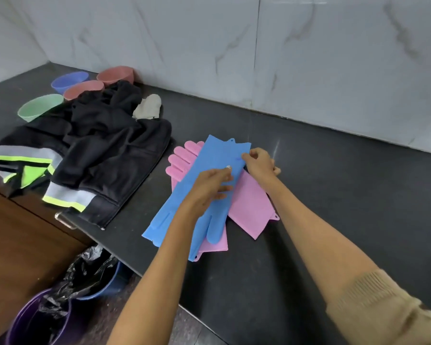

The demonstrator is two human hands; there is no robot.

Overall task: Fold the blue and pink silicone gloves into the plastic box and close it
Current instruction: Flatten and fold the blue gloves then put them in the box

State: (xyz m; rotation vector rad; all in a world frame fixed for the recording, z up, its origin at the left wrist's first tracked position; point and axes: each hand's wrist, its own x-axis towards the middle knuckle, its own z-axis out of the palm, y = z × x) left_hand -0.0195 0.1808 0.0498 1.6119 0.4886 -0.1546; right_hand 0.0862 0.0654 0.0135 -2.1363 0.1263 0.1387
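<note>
The right hand [259, 161] pinches the far edge of the blue glove [202, 190]. The left hand [213, 186] lies flat on its middle, fingers spread a little, holding nothing. Under both hands the pink gloves [249, 207] stick out at the sides. I see no plastic box. The gloves look slippery, so the fold might spring open or the pile might slide off the black counter [334, 195] edge near the left wrist.
</note>
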